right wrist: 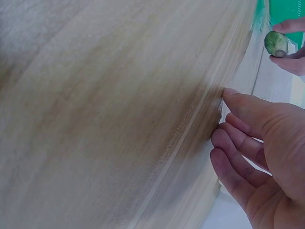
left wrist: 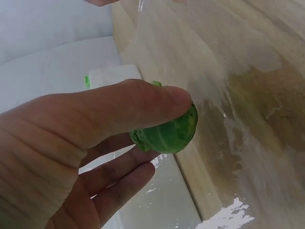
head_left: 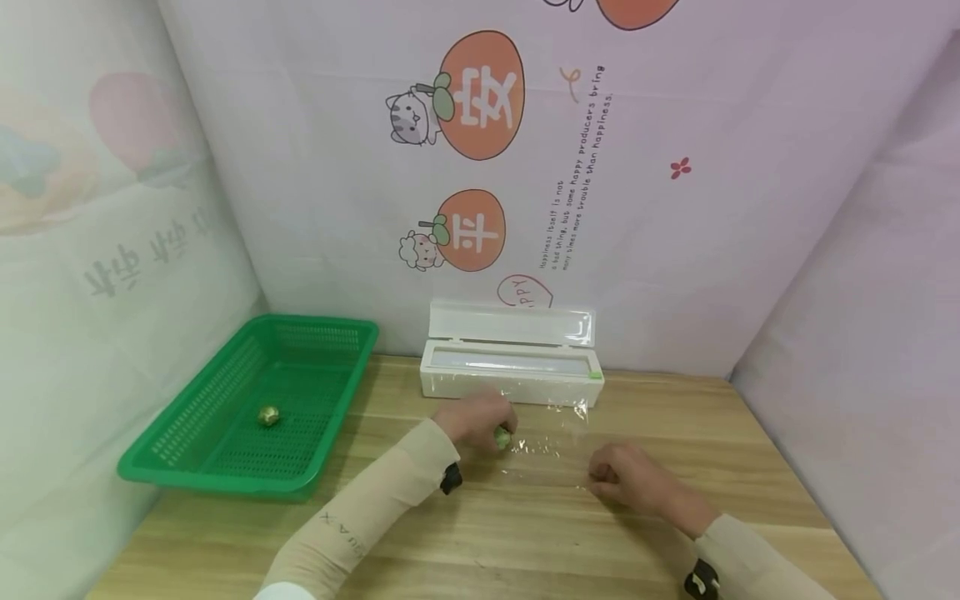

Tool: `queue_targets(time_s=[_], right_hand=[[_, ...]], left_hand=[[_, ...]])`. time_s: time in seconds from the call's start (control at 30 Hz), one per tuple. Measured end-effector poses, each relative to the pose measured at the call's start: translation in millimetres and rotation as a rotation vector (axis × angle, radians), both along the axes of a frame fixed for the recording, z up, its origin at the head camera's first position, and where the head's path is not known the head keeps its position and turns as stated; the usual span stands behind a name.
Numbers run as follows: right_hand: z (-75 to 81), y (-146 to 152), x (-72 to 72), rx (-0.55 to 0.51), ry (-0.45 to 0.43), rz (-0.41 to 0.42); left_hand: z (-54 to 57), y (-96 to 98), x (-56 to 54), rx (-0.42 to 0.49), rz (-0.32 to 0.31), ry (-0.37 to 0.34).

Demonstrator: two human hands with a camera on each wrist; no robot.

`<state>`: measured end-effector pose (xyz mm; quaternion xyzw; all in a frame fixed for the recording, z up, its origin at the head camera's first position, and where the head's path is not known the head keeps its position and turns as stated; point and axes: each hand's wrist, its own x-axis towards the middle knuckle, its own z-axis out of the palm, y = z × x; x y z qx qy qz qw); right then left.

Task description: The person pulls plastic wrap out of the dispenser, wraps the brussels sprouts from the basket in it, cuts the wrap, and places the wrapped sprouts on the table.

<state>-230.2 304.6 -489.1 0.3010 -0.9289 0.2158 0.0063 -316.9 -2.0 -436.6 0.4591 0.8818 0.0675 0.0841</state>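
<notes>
A small green Brussels sprout (left wrist: pixel 169 136) is pinched between the thumb and fingers of my left hand (head_left: pixel 476 418). That hand hovers over the left side of a sheet of clear cling film (head_left: pixel 540 454), which shows by its glints and creases. In the right wrist view the sprout (right wrist: pixel 276 44) appears beyond my right hand (right wrist: pixel 259 148). The right hand (head_left: pixel 633 479) is at the right edge of the film, its fingers loosely bent and the thumb tip apart from them. The fingertips come right to the film's edge.
Behind the hands stands a white cling film box (head_left: pixel 510 385) with its lid (head_left: pixel 510 323) raised against the cloth backdrop. A green plastic basket (head_left: pixel 341 417) on the left holds one small, shiny yellowish ball (head_left: pixel 268 415). Everything rests on a wooden table (head_left: pixel 525 550).
</notes>
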Motion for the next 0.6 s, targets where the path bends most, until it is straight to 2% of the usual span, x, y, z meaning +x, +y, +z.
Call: queue_targets(time_s=[0.2,0.5,0.6], right_hand=[[1.2,0.4,0.2,0.001,-0.020,-0.012],[2.5,-0.6,1.4,0.004,-0.014,-0.003],[3.1,-1.2,1.4,0.009,-0.009,-0.006]], left_hand=[[-3.3,2.6,3.5,-0.001,0.027,-0.035],[-14.9,3.5,0.9,-0.009,0.046,0.000],[-15.6,1.8,1.5,-0.004,0.052,-0.003]])
